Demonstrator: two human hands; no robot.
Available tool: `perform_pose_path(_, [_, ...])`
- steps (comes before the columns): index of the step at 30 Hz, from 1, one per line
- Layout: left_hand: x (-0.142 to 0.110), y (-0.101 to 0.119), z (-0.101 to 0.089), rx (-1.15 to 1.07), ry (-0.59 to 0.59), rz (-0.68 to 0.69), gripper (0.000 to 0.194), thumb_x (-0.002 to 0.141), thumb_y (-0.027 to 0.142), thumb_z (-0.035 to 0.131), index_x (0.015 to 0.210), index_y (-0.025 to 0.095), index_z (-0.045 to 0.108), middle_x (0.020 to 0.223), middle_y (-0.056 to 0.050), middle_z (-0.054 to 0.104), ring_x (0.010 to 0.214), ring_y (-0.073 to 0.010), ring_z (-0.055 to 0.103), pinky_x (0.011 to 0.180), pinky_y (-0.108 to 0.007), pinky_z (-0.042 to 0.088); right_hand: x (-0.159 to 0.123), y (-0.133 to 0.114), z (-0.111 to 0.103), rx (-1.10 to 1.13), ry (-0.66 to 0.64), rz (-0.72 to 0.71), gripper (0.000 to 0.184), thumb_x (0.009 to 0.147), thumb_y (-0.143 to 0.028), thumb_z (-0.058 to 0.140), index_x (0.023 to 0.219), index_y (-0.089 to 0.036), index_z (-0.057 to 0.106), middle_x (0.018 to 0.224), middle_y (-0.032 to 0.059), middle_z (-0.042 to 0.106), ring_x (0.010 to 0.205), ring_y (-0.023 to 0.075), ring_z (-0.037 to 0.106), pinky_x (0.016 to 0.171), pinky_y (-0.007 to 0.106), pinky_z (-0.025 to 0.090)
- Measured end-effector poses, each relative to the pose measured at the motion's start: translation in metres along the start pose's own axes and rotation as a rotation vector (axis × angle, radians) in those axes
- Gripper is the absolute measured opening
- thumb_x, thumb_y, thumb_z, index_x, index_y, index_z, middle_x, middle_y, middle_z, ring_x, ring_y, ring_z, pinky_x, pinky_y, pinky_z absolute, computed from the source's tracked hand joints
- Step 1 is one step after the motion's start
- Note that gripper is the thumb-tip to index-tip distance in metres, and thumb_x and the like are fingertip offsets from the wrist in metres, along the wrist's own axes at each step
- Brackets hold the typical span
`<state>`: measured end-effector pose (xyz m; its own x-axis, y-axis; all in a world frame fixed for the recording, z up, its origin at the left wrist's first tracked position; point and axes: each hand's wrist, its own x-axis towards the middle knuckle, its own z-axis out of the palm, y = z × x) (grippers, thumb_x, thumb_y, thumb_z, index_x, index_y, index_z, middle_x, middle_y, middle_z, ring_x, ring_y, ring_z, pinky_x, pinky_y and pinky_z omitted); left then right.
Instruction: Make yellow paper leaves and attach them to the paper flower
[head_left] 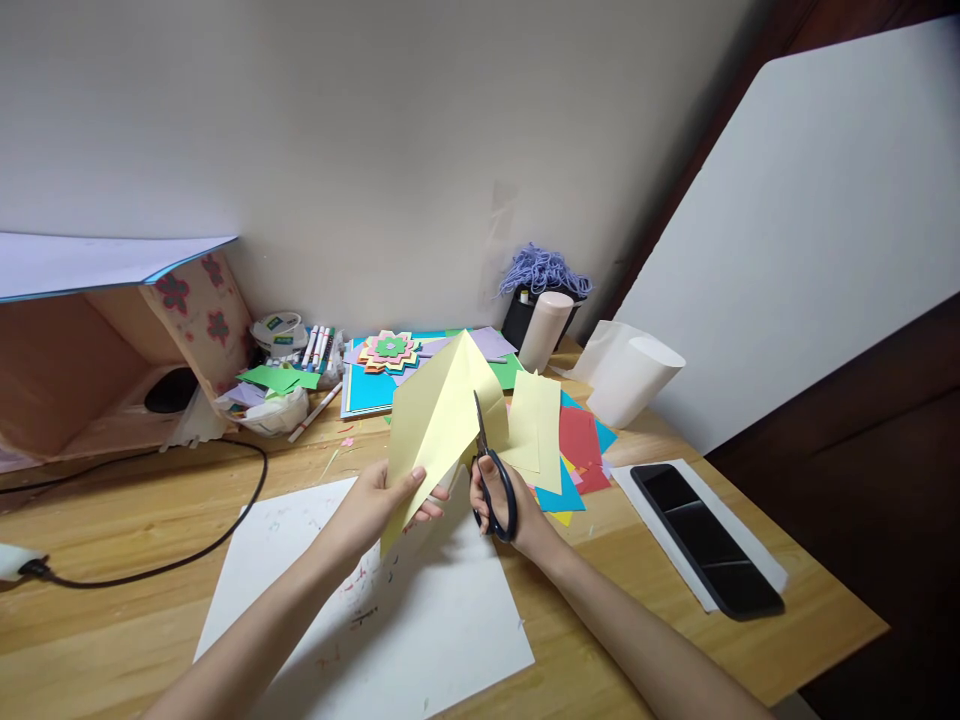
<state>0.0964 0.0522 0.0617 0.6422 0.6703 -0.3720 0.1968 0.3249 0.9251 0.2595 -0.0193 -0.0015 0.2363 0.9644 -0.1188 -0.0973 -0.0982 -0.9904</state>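
My left hand (397, 495) pinches the lower part of a folded sheet of pale yellow paper (435, 410) between thumb and fingers, holding it up above the table. In my right hand (502, 505) is a pair of scissors with black handles (510, 500), fingers and thumb through the loops. The blades point up and lie against the paper's right part, where a cut edge shows. How far apart the blades are I cannot tell. Beneath both hands a marked white sheet (420, 630) lies on the wooden table.
Coloured paper pieces (581, 440) lie right of the hands. A layered paper flower (390, 348) rests on stacked sheets behind. Markers (319, 345), a paper roll (637, 380) and a black holder with purple yarn (544, 272) stand around. A phone (705, 540) lies right; a black cable (255, 490) left.
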Motion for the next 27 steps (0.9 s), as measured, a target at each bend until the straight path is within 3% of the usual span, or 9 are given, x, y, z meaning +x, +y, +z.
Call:
perform_pose_path(10, [-0.0001,-0.0018,0.0002,-0.001,-0.025,-0.016,0.036,0.078,0.040,0.059,0.097,0.010,0.056,0.085,-0.010,0.070,0.067,-0.0167,0.063,0.061,-0.026,0.047,0.0012,-0.0045,0.0014,-0.007,0.029,0.017,0.066,0.063,-0.085,0.031,0.071,-0.019,0.040,0.044,-0.0089,0.038,0.032,0.0057,0.039,0.033,0.018,0.041])
perform_pose_path(27, [-0.0029,0.0029,0.0030,0.003,-0.016,-0.016,0.048,0.072,0.046,0.062,0.102,0.009,0.059,0.083,-0.009,0.069,0.062,-0.0167,0.061,0.060,-0.027,0.045,0.0009,-0.0063,0.0013,0.002,0.024,-0.005,0.064,0.065,-0.082,0.033,0.072,-0.020,0.039,0.044,-0.0098,0.037,0.031,0.0047,0.037,0.032,0.017,0.040])
